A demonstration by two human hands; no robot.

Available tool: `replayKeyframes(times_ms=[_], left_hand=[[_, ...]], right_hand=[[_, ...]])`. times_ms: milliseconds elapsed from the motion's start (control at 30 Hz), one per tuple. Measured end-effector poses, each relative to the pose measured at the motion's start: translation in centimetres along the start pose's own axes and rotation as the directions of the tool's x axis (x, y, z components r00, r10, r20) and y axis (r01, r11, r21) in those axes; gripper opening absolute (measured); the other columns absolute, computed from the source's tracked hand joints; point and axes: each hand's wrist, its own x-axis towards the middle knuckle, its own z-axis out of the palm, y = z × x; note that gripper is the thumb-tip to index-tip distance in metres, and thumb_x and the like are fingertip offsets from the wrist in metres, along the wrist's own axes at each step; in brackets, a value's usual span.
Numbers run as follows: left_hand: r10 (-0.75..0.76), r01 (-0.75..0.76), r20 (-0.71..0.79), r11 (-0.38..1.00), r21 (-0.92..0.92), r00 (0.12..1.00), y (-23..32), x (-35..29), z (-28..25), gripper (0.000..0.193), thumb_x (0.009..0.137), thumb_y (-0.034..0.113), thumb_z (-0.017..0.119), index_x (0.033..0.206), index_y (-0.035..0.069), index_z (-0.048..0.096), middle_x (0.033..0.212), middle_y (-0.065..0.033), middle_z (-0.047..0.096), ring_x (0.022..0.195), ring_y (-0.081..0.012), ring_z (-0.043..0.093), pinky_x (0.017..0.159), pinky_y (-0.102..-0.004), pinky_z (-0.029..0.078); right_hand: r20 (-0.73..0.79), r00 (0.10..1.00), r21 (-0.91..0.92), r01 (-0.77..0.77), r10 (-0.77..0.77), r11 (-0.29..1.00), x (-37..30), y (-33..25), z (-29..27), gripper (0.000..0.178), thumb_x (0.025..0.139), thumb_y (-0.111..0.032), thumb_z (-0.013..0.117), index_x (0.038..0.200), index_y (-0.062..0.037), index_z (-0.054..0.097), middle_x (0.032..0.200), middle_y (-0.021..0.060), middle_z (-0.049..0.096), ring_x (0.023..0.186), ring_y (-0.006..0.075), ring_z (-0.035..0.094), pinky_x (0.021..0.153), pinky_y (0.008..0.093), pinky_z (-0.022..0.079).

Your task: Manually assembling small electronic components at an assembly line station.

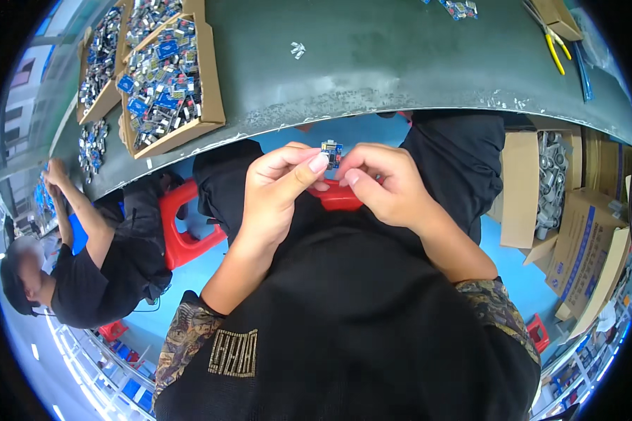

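Observation:
Over my lap, my left hand (275, 188) pinches a small blue circuit board (333, 153) between thumb and fingers. The board carries a metal connector and dark parts, and it is tilted up toward me. Close against its right side is my right hand (390, 184), with its fingers curled and the thumb pressed to the index finger. Whatever lies between those fingertips, if anything, is hidden. Below both hands shows part of the red stool (338, 197) between my legs.
A cardboard box (211, 77) full of blue boards stands on the dark green table (358, 56) at left. Yellow-handled pliers (556, 52) lie far right. At right, an open carton (519, 189) holds grey parts (553, 175). A co-worker (98, 266) sits left by a red stool (189, 235).

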Motion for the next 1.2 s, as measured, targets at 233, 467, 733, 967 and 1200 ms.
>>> replayKeyframes(times_ms=[233,467,733,967,1200], left_hand=[[-0.047,0.047,-0.033,0.999,-0.007,0.998,-0.8,0.9,1.0,0.013,0.089,0.01,0.068,0.096,-0.001,0.066,0.089,-0.0056,0.065,0.08,-0.0142,0.066,0.07,-0.0264,0.054],[-0.172,0.123,0.18,0.959,0.254,0.969,-1.0,1.6,-0.5,0.013,0.093,0.01,0.058,0.087,-0.001,0.058,0.084,-0.0028,0.061,0.073,-0.0089,0.058,0.066,-0.024,0.049],[-0.08,-0.012,0.252,0.939,0.345,0.964,-2.2,2.6,-1.1,0.02,0.092,0.007,0.049,0.074,0.0,0.054,0.065,0.0004,0.054,0.06,-0.0066,0.05,0.056,-0.023,0.041],[-0.085,0.016,0.187,0.938,0.346,0.979,-1.7,2.6,-1.3,0.021,0.093,0.008,0.048,0.077,0.0,0.058,0.066,0.0001,0.056,0.06,-0.0067,0.051,0.055,-0.0234,0.042],[-0.094,0.038,0.157,0.946,0.323,0.983,-1.1,2.6,-1.0,0.019,0.093,0.008,0.043,0.083,0.0,0.057,0.064,0.0022,0.05,0.057,-0.0064,0.044,0.052,-0.024,0.037]], right_hand=[[0.009,0.992,0.081,-0.129,0.128,0.988,0.9,1.0,-0.1,0.016,0.089,-0.007,0.055,0.076,0.0008,0.053,0.073,0.0029,0.058,0.063,0.0065,0.048,0.057,0.0246,0.04],[-0.038,0.971,0.12,-0.232,0.238,0.965,1.2,2.1,0.4,0.02,0.088,-0.005,0.052,0.069,-0.0007,0.047,0.063,-0.0002,0.05,0.063,0.0047,0.043,0.055,0.0248,0.037],[-0.08,0.971,-0.008,-0.227,0.225,0.974,1.9,1.7,0.2,0.022,0.086,-0.006,0.052,0.066,-0.0021,0.043,0.059,-0.0024,0.04,0.06,0.0047,0.035,0.051,0.0259,0.032],[-0.035,0.972,0.199,-0.22,0.232,0.955,3.2,0.6,1.0,0.019,0.087,-0.003,0.05,0.068,0.0002,0.048,0.061,0.0023,0.052,0.06,0.0073,0.049,0.052,0.0258,0.04],[-0.014,0.963,0.21,-0.259,0.268,0.943,3.0,1.5,1.4,0.019,0.089,-0.002,0.047,0.07,-0.0005,0.049,0.066,-0.0032,0.049,0.064,0.0039,0.041,0.056,0.024,0.037]])
